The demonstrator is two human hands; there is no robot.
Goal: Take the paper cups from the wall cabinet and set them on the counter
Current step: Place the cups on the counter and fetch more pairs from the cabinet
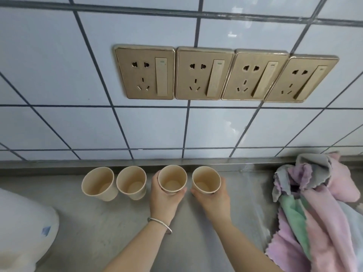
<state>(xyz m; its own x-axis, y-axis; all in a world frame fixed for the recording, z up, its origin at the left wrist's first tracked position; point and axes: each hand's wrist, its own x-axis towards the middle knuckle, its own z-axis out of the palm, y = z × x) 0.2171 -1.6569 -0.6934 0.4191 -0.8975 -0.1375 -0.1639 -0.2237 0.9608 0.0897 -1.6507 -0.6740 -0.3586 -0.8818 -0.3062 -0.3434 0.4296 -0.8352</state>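
- Four paper cups stand upright in a row on the grey counter (98, 228), close to the steel ledge at the foot of the tiled wall (59, 75), all with their mouths open upward.
- At the far left edge, a white bag-like object (23, 228) with a small blue mark rests on the counter, well apart from the cups.
- First cup (98, 183), leftmost, stands free with no hand on it.
- Second cup (132, 182) sits just beside the first; their sides are near or touching, I cannot tell which.
- Left hand (164, 199), a thin metal bangle (160, 224) on its wrist, is wrapped around the third cup (172, 179), fingers on the left of it and thumb on the right.
- Right hand (215, 201) is curled around the fourth cup (206, 180), thumb at its left and fingers showing past its right wall.
- Whether the two held cups rest on the counter or hang just above it cannot be told, since the hands hide their bases.
- Above the cups, four gold-coloured wall sockets (204, 73) with rocker switches sit side by side on the pale tiles.
- At the right, a heap of cleaning cloths (318, 203) in pink, grey, lilac and green lies on the counter against the wall, apart from the right hand.
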